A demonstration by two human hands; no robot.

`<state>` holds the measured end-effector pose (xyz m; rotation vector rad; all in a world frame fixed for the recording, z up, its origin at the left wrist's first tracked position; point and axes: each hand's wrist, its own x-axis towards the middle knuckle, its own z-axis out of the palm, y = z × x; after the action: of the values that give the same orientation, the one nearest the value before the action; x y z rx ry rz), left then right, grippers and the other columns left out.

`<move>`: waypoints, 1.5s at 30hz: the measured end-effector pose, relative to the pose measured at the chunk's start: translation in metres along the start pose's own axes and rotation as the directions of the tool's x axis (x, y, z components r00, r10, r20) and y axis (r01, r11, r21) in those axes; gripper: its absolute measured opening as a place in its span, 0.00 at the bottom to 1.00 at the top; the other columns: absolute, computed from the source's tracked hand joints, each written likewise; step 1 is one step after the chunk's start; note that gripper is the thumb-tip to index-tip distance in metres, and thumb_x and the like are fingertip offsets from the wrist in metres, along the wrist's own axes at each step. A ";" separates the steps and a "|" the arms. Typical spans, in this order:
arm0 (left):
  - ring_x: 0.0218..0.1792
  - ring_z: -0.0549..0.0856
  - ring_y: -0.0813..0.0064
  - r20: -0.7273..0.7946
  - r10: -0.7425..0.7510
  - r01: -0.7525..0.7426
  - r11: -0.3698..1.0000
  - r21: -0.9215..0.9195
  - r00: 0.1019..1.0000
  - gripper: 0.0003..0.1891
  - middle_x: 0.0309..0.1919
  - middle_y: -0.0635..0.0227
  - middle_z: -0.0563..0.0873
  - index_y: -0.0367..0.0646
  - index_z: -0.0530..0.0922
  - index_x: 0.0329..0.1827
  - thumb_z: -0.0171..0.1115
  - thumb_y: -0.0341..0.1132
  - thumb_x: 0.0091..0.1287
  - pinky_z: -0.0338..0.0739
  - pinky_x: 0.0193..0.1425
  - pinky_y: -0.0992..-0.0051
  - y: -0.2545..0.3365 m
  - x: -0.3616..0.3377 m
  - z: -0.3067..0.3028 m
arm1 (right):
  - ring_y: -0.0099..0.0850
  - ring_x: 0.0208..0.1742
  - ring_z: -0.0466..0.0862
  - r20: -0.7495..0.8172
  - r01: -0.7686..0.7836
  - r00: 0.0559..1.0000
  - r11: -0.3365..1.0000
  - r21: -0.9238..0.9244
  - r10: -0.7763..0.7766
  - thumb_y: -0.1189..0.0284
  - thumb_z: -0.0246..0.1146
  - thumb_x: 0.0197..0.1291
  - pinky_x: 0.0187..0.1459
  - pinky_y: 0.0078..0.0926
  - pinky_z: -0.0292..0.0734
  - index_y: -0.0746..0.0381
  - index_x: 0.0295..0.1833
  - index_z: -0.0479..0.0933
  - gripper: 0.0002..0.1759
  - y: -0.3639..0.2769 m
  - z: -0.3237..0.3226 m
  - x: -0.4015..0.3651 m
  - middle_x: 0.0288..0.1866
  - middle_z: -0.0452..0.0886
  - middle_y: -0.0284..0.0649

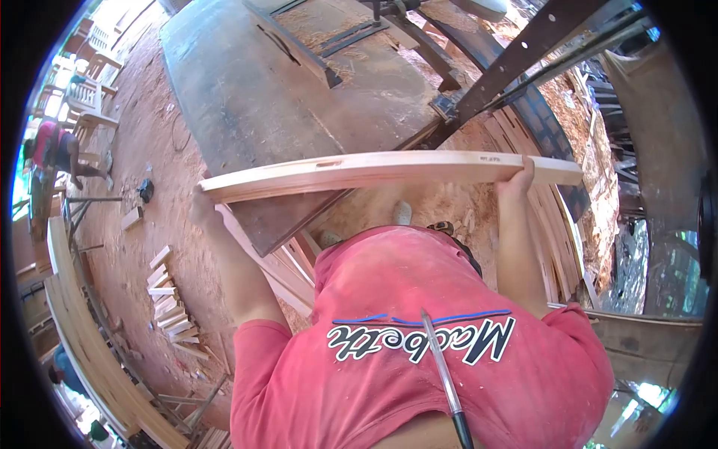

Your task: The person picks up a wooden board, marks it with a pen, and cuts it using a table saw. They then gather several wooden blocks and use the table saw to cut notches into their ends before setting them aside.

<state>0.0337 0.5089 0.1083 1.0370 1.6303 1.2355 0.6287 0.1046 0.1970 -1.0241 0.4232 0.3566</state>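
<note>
A long pale wooden board (389, 169) spans the view in front of my chest, held roughly level between both hands. A narrow slot shows in its upper edge, left of the middle, with a dark mark farther right. My left hand (202, 200) is closed on the left end, slightly blurred. Near the right end, my right hand (517, 181) grips the board, its fingers partly hidden behind the wood. Beyond the board lies a worn metal-topped machine table (247, 105), whose near corner reaches under the board.
Wood shavings lie around the fence (292, 41) on the table. Stacked planks (535, 224) lie at right, short wood pieces (173, 307) on the ground at left. Long boards (90, 344) rest at lower left. Another person (56, 146) is at far left, near wooden chairs (86, 97).
</note>
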 end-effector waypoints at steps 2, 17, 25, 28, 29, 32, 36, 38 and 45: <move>0.57 0.83 0.59 0.007 -0.024 0.025 0.901 -0.433 1.000 0.25 0.56 0.53 0.83 0.32 0.77 0.61 0.55 0.44 0.69 0.77 0.63 0.66 0.000 -0.006 -0.041 | 0.44 0.62 0.77 0.033 -0.041 0.999 0.998 -0.038 0.042 0.56 0.63 0.60 0.66 0.54 0.71 0.59 0.61 0.71 0.28 0.010 0.003 -0.039 0.58 0.78 0.44; 0.71 0.72 0.52 -0.178 0.455 -0.485 0.758 -0.436 0.872 0.39 0.66 0.51 0.77 0.48 0.73 0.71 0.66 0.63 0.62 0.69 0.72 0.41 0.010 -0.049 -0.223 | 0.39 0.62 0.79 0.729 -0.542 0.405 0.787 -0.294 0.551 0.56 0.68 0.68 0.68 0.47 0.73 0.63 0.68 0.68 0.32 0.162 0.070 -0.224 0.62 0.78 0.43; 0.51 0.87 0.66 -0.439 0.192 -0.474 0.222 -0.852 0.878 0.38 0.48 0.69 0.87 0.60 0.82 0.57 0.68 0.76 0.50 0.83 0.59 0.52 0.099 -0.102 -0.138 | 0.33 0.49 0.86 0.498 -0.387 0.161 0.518 -0.763 0.852 0.54 0.65 0.70 0.46 0.37 0.84 0.61 0.58 0.75 0.23 0.201 0.145 -0.303 0.51 0.83 0.40; 0.49 0.85 0.59 -0.345 0.265 -0.373 0.062 -0.926 0.900 0.32 0.44 0.64 0.86 0.58 0.83 0.51 0.64 0.72 0.57 0.81 0.57 0.51 0.087 -0.104 -0.166 | 0.38 0.54 0.86 0.482 0.438 -0.022 0.442 -0.783 0.876 0.61 0.66 0.67 0.50 0.37 0.81 0.64 0.64 0.74 0.26 0.141 0.164 -0.313 0.55 0.84 0.45; 0.49 0.86 0.60 -0.400 0.223 -0.429 0.099 -0.898 0.889 0.32 0.43 0.65 0.86 0.57 0.83 0.53 0.64 0.72 0.58 0.83 0.55 0.53 0.095 -0.110 -0.174 | 0.42 0.59 0.83 0.773 0.659 -0.074 0.613 -0.437 0.630 0.65 0.68 0.63 0.57 0.38 0.78 0.65 0.66 0.72 0.29 0.126 0.167 -0.316 0.59 0.82 0.48; 0.47 0.87 0.60 -0.506 0.215 -0.536 0.115 -0.836 0.835 0.34 0.42 0.63 0.86 0.56 0.83 0.53 0.63 0.73 0.58 0.84 0.51 0.54 0.113 -0.128 -0.188 | 0.53 0.73 0.72 0.930 0.805 -0.309 0.575 0.144 0.200 0.71 0.69 0.54 0.73 0.45 0.65 0.67 0.73 0.66 0.40 0.125 0.175 -0.294 0.71 0.73 0.55; 0.49 0.86 0.59 -0.397 0.446 -0.527 0.218 -0.821 0.802 0.40 0.46 0.60 0.86 0.51 0.81 0.57 0.58 0.77 0.59 0.82 0.54 0.56 0.166 -0.160 -0.203 | 0.53 0.84 0.53 0.867 0.948 -0.318 0.161 0.276 0.385 0.71 0.66 0.53 0.81 0.53 0.46 0.65 0.80 0.54 0.48 0.165 0.166 -0.213 0.83 0.57 0.52; 0.49 0.86 0.59 -0.392 0.504 -0.555 0.224 -0.801 0.769 0.38 0.46 0.62 0.85 0.50 0.81 0.57 0.61 0.74 0.60 0.81 0.53 0.55 0.205 -0.170 -0.202 | 0.52 0.85 0.51 0.859 0.973 -0.160 0.227 0.053 0.486 0.69 0.66 0.54 0.82 0.53 0.43 0.65 0.81 0.53 0.50 0.171 0.157 -0.169 0.84 0.54 0.53; 0.50 0.84 0.58 -0.644 0.649 -0.905 0.388 -0.176 0.404 0.29 0.47 0.64 0.84 0.48 0.80 0.59 0.54 0.63 0.70 0.77 0.61 0.47 0.407 -0.195 -0.134 | 0.49 0.68 0.79 0.898 0.975 0.029 0.186 -0.123 0.440 0.69 0.63 0.61 0.69 0.42 0.71 0.66 0.71 0.71 0.32 0.127 0.175 -0.053 0.65 0.79 0.56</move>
<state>0.0235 0.3582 0.5545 1.2794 0.8829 2.6451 0.5526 0.3135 0.2087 -1.7177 -1.8173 0.6459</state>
